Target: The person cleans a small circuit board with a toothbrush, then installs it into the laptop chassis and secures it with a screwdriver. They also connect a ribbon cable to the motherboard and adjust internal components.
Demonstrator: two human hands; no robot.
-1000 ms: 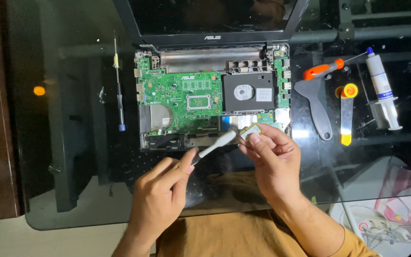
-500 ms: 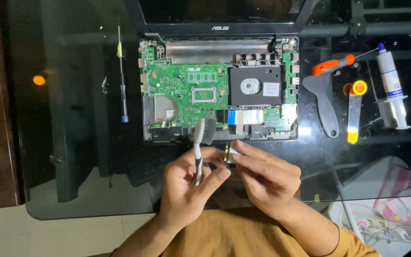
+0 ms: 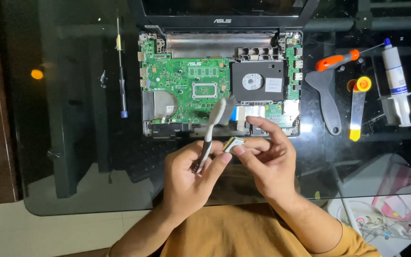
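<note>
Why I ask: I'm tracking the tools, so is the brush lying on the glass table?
No, the left hand holds the brush up, beside the small card in the right hand.

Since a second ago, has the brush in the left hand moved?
Yes. The brush swung from lying sideways to nearly upright, head over the laptop's front edge.

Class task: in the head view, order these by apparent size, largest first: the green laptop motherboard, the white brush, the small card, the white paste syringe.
1. Green laptop motherboard
2. White brush in left hand, though nearer the camera
3. White paste syringe
4. Small card pinched by right hand
</note>
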